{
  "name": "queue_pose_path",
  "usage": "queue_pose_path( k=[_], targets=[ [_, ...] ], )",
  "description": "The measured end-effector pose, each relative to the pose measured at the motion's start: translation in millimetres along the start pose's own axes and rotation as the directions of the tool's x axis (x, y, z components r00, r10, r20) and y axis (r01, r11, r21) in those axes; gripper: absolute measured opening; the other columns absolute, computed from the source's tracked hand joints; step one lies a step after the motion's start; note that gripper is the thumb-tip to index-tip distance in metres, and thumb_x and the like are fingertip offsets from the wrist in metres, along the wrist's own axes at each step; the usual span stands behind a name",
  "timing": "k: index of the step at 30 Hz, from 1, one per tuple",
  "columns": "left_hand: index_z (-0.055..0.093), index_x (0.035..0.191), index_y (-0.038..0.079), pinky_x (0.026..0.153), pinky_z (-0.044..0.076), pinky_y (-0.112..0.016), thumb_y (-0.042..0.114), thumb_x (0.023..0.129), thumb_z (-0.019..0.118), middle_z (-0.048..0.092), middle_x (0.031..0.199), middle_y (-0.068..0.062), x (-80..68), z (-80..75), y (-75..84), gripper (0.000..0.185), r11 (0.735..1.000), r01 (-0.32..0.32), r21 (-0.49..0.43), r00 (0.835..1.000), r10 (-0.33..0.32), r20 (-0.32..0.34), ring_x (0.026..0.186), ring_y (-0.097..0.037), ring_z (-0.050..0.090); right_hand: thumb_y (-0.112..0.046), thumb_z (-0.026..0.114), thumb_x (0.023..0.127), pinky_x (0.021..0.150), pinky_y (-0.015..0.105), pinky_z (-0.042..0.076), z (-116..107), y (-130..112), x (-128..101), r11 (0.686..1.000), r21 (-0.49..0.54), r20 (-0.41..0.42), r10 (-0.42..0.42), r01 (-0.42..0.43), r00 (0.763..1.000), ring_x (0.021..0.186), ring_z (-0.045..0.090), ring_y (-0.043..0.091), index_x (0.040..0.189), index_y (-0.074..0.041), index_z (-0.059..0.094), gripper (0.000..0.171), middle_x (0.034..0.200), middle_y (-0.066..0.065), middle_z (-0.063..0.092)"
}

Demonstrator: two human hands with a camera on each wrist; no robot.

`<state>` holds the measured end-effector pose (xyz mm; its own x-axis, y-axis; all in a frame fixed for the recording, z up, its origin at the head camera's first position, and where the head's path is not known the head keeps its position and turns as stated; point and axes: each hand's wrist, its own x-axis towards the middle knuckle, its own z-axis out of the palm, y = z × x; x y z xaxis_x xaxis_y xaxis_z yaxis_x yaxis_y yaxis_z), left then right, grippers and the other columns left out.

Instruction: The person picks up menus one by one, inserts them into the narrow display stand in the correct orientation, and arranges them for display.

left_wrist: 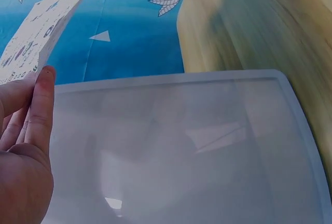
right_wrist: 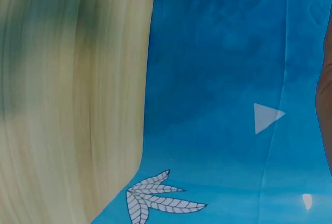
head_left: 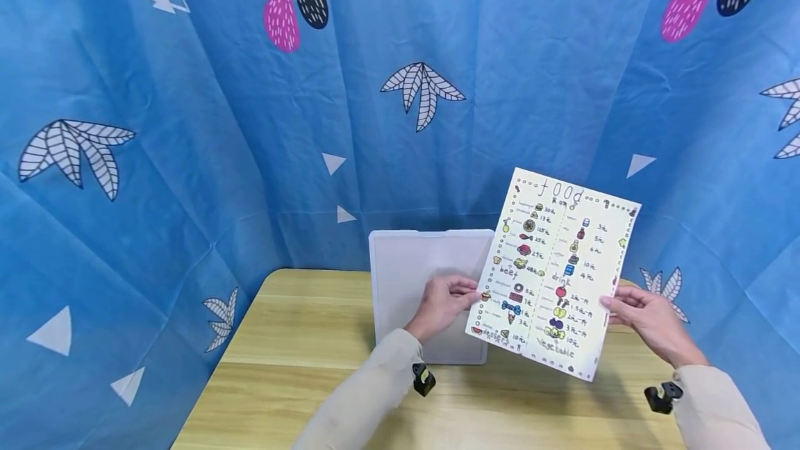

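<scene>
A hand-drawn paper menu point(head_left: 544, 276), headed "food", is held up above the table, tilted, its drawn and priced side toward the head camera. My left hand point(head_left: 442, 304) pinches its left edge between thumb and fingers. On the opposite edge, the right hand point(head_left: 646, 314) grips the sheet with the thumb in front. Behind the menu and the left hand stands a white rectangular board point(head_left: 406, 276) with a raised rim, partly covered by them. The left wrist view has the left hand point(left_wrist: 26, 136) pinching the sheet beside the glossy board point(left_wrist: 181, 151). Only a sliver of the right hand point(right_wrist: 326, 94) appears in its wrist view.
A light wooden table point(head_left: 287, 339) lies under the hands and the board. Around it hangs a blue curtain point(head_left: 312, 123) printed with leaves and triangles. Black wrist mounts point(head_left: 423, 379) sit on both pale sleeves.
</scene>
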<state>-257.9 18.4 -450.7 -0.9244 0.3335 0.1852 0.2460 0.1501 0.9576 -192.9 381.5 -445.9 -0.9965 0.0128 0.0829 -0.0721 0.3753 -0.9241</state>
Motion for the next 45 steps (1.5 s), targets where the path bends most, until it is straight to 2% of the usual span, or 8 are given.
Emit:
queue_pose_path(
  k=[3,7,15,18,30,37,45],
  targets=[
    [0.073,0.099,-0.004,0.068,0.059,-0.023,0.000,0.086,0.076,0.075,0.090,-0.010,1.9,-4.3,-0.3,0.014,1.000,-0.010,-0.020,1.000,0.010,-0.014,0.077,-0.012,0.070,-0.012,0.065,0.098,0.073,0.026,0.059,2.8,-0.9,1.8,0.999,0.038,0.021,-0.014,0.013,1.000,0.077,0.073,0.018,0.109,-0.007,0.070,0.012,0.092,-0.014,0.072],
    [0.073,0.098,-0.004,0.068,0.059,-0.024,0.000,0.086,0.077,0.075,0.090,-0.011,4.8,-9.8,-0.7,0.013,0.999,-0.023,-0.025,0.999,0.022,-0.037,0.078,-0.014,0.072,-0.005,0.065,0.097,0.072,0.028,0.060,7.7,-1.8,3.1,0.996,0.087,0.047,-0.027,0.023,0.999,0.077,0.073,0.019,0.106,0.001,0.068,0.011,0.091,-0.009,0.073],
    [0.075,0.098,-0.001,0.070,0.059,-0.023,0.004,0.086,0.078,0.076,0.091,-0.010,7.5,-18.2,4.1,0.013,0.999,-0.038,0.015,0.998,0.039,-0.058,0.082,-0.016,0.073,-0.006,0.068,0.096,0.074,0.033,0.060,15.4,-7.6,2.5,0.999,0.040,0.089,-0.038,0.035,0.995,0.078,0.074,0.023,0.108,0.014,0.063,0.024,0.092,-0.001,0.074],
    [0.075,0.098,0.000,0.069,0.059,-0.023,0.004,0.086,0.078,0.076,0.090,-0.009,7.6,-21.5,5.6,0.013,0.999,-0.022,0.023,0.997,0.024,-0.070,0.080,-0.014,0.072,-0.008,0.068,0.095,0.073,0.032,0.060,18.2,-11.0,3.4,0.999,0.015,0.089,-0.040,0.039,0.995,0.078,0.074,0.024,0.109,0.016,0.061,0.029,0.091,0.003,0.074],
    [0.076,0.098,0.000,0.067,0.059,-0.023,0.003,0.085,0.079,0.075,0.089,-0.009,9.8,-37.9,12.7,0.013,0.997,-0.004,0.073,0.996,0.010,-0.093,0.076,-0.014,0.071,-0.008,0.072,0.093,0.074,0.036,0.060,29.8,-27.9,9.7,0.997,-0.002,0.074,-0.072,0.073,0.995,0.078,0.073,0.019,0.109,0.017,0.062,0.032,0.092,0.009,0.073],
    [0.076,0.099,0.002,0.070,0.058,-0.023,0.005,0.086,0.079,0.075,0.091,-0.007,10.9,-51.5,17.8,0.014,0.994,0.010,0.105,0.995,0.000,-0.100,0.079,-0.013,0.070,-0.004,0.069,0.094,0.073,0.032,0.060,36.0,-36.4,14.3,0.997,0.047,0.109,-0.072,0.068,0.991,0.079,0.073,0.017,0.106,0.019,0.060,0.028,0.092,0.008,0.072],
    [0.076,0.102,0.002,0.072,0.058,-0.024,0.008,0.087,0.078,0.075,0.093,-0.007,12.8,-64.3,24.5,0.016,0.992,0.019,0.126,0.995,-0.007,-0.097,0.082,-0.015,0.071,-0.006,0.072,0.093,0.073,0.033,0.061,40.8,-46.4,19.2,0.997,0.042,0.146,-0.066,0.061,0.987,0.080,0.073,0.018,0.108,0.018,0.062,0.030,0.095,0.016,0.072]
  ],
)
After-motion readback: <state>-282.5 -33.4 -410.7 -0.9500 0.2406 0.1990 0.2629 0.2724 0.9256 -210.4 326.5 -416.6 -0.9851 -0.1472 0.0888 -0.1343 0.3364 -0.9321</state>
